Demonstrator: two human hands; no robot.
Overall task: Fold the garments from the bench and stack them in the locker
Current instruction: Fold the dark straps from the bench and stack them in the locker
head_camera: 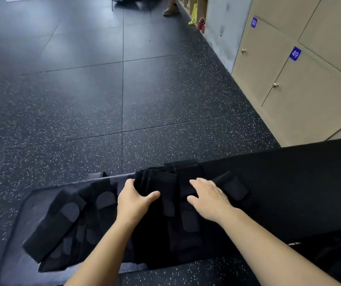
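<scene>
Now: both hands are on the folded pile (165,182) of black garments, bottom centre of frame, lying on the black bench (289,182). The pile's long axis runs away from me, across the bench's width.

- Left hand (133,200): at the pile's left edge, fingers curled over that edge, thumb laid across the top. It is holding the pile.
- Right hand (209,200): flat on the pile's right part, fingers (204,183) straight and slightly spread, pressing down, gripping nothing.
- The pile sits between the 2 hands, so neither has to reach.
- Loose garments (62,219) with grey patches are spread at lower left, touching the pile. It is black on black, so I cannot count layers.
- Lockers (279,104) are at the right of frame. Doors 49 and 50 are both closed.

Judgement: the right hand is nearer the lockers, and a door must be opened before anything is stacked. The bench is bare to the right of the pile, and the speckled floor (103,100) is open beyond it. The pile's far end lies at the bench's far edge, so a forward push could tip it off.
</scene>
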